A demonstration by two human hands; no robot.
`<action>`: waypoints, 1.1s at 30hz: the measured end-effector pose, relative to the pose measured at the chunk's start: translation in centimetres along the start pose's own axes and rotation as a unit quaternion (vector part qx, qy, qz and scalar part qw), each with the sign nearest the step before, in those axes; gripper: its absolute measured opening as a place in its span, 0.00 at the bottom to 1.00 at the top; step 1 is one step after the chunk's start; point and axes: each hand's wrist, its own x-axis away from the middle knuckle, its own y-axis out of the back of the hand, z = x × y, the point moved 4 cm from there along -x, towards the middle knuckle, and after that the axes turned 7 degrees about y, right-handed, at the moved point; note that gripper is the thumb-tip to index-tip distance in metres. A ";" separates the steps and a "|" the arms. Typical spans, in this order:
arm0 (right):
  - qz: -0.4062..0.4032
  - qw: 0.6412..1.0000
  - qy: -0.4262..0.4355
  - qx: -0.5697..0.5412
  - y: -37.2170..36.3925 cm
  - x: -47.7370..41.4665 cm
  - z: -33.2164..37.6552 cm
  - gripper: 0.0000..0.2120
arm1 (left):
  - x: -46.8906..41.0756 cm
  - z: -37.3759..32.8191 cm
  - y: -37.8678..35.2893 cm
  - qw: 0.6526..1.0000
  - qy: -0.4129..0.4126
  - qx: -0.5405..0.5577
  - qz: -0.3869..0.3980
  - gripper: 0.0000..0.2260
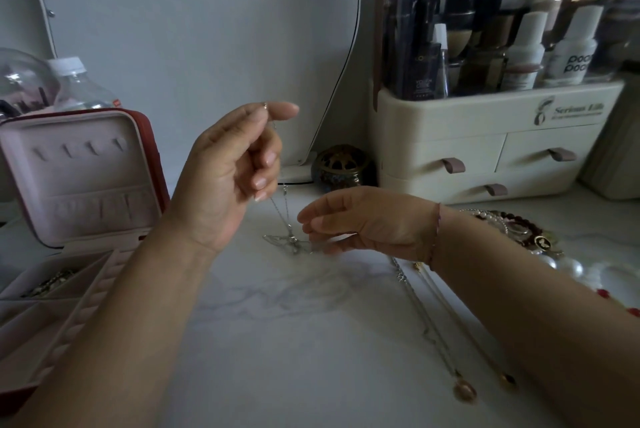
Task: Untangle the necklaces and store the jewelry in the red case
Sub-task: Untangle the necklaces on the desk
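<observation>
Nearest you, toward the counter [277,341]'s front right, two pendant necklaces [464,391] lie side by side. At the left edge the red case [86,171] stands open, a little jewelry in its tray. Your left hand [225,181], raised over mid-counter, pinches a silver chain [286,216] between thumb and forefinger, other fingers curled. The chain's tangled end rests on the counter, where your right hand [363,225] meets it, fingers nearly straight; blur hides any grip. Beaded jewelry [519,230] is heaped by the right edge.

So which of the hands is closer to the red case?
Left. The left hand is raised right beside the open red case; the right hand is farther off, low by the tangled chain.
</observation>
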 end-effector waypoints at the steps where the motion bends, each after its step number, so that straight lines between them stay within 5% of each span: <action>1: -0.003 1.000 0.012 0.026 -0.3 -0.2 -0.1 0.12 | 0.0 0.0 -0.3 1.000 0.004 0.015 0.020 0.13; 9: 0.029 0.992 0.042 0.117 -1.6 -0.2 0.2 0.03 | -0.1 0.4 -1.6 0.987 0.039 0.131 0.089 0.15; 18: 0.013 0.999 0.004 0.052 0.1 0.3 0.2 0.03 | -1.0 1.4 2.4 0.973 0.050 0.174 -0.142 0.11; 26: -0.062 0.998 0.031 -0.008 1.8 0.5 0.9 0.08 | -0.7 3.5 4.4 0.946 0.143 -0.024 -0.291 0.10; 33: -0.199 0.916 0.154 0.313 2.8 0.8 2.4 0.09 | -0.6 5.3 3.2 0.925 0.215 -0.181 -0.256 0.07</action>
